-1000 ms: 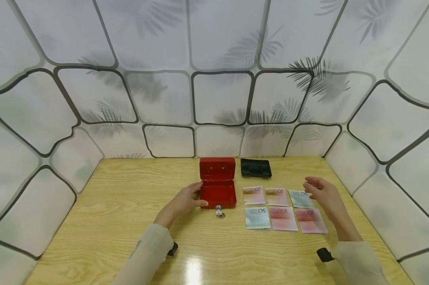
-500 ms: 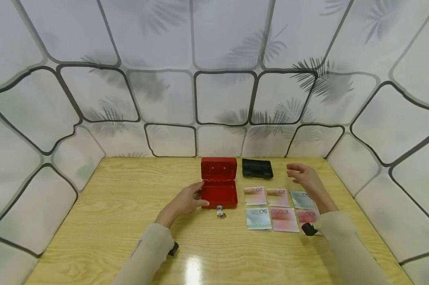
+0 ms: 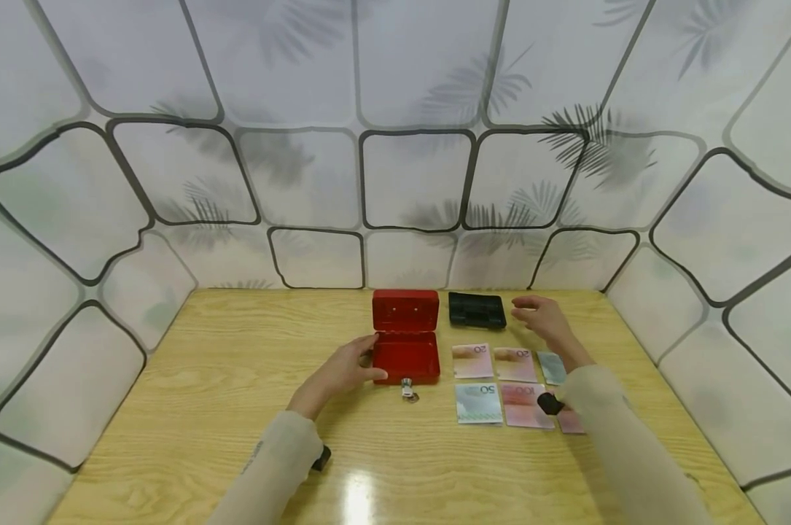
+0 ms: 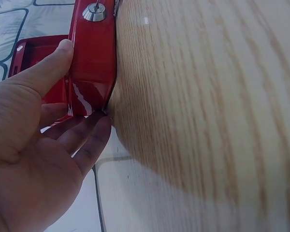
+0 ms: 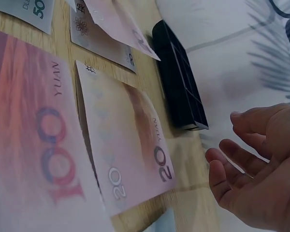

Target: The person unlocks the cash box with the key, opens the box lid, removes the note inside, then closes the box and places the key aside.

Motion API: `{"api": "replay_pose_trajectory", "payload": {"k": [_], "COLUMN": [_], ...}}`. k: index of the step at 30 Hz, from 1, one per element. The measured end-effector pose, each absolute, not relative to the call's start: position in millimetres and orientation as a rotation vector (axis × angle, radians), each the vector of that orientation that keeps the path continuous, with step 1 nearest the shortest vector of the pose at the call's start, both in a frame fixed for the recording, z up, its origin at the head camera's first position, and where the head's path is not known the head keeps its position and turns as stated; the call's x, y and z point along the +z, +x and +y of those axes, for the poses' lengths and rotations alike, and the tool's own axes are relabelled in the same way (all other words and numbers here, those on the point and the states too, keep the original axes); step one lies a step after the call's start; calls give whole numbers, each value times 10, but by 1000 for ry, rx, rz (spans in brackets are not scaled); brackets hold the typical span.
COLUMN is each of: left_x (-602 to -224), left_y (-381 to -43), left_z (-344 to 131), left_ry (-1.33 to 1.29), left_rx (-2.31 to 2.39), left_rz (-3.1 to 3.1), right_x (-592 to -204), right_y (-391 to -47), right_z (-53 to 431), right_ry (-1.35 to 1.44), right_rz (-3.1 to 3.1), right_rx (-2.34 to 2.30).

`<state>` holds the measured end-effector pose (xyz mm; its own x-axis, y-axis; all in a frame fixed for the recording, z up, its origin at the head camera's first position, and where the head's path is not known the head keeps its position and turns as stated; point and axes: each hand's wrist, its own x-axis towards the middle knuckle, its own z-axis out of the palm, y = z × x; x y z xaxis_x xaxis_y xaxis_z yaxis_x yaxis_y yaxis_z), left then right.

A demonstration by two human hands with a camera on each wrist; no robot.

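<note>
A red metal cash box (image 3: 406, 357) stands on the table with its lid raised at the back and nothing inside it. My left hand (image 3: 344, 368) holds its left side; in the left wrist view the thumb (image 4: 58, 58) lies on the front rim and the fingers reach round the side. A lock with a key (image 4: 94, 11) sits in the box's front. My right hand (image 3: 544, 319), fingers loosely bent and holding nothing, hovers just right of a black compartment tray (image 3: 477, 310). In the right wrist view the tray (image 5: 180, 79) lies beyond the fingertips.
Folded banknotes lie in two rows right of the box: two 20s (image 3: 472, 362), a 50 (image 3: 478, 403) and a 100 (image 3: 525, 405) among them. My right sleeve covers part of the rightmost notes. A patterned curtain (image 3: 408, 182) closes off the table's back and sides.
My right hand has moved left and away from me, from over the far-right 50 note to beside the black tray. My left hand stays on the cash box.
</note>
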<state>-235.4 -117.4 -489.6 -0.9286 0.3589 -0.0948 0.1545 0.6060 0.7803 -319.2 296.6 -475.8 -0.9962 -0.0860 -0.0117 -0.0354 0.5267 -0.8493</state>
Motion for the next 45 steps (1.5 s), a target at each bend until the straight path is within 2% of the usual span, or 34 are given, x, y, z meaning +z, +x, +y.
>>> {"api": "replay_pose_trajectory", "payload": {"k": [18,45], "left_x": [-4877,-4874], "left_y": [-2343,-2337], "left_z": [-1163,-1169], "left_ry": [383,418], "left_rx": [1227,1184], "left_rz": [2591,2626], "right_x": [-4943,-5034], "right_y": [-3433,-3448], "right_z": [2716,2570], "right_ry": [-268,-152], "right_rz": [2929,2979], "right_rx": [-1205,-1022]}}
